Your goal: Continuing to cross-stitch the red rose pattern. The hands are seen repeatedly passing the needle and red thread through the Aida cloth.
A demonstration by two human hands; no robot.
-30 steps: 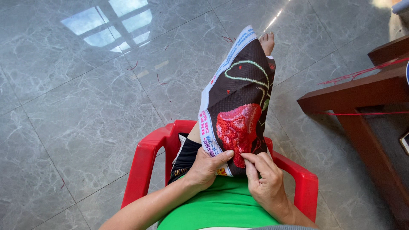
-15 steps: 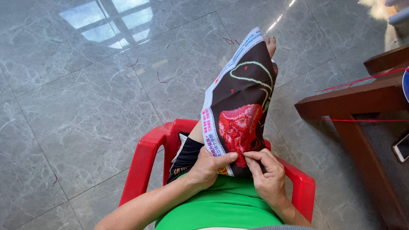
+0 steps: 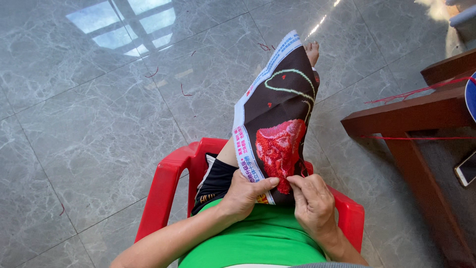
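Filling the frame, grey marble floor [image 3: 99, 139] is seen; lower centre, embroidery cloth [image 3: 277, 124] is gripped by left hand [image 3: 245, 193] and pinched by right hand [image 3: 312, 203].

**Bright daylight, sharp frame, glare on the floor**

Daylight fills the scene evenly. A window's bright reflection [image 3: 124, 22] glares off the polished grey floor [image 3: 89, 139], far up and left of where the hands pinch the cloth. A thinner glint streaks the tiles above the grip. Shadows are soft. Focus is crisp throughout; the upper right corner is washed out.
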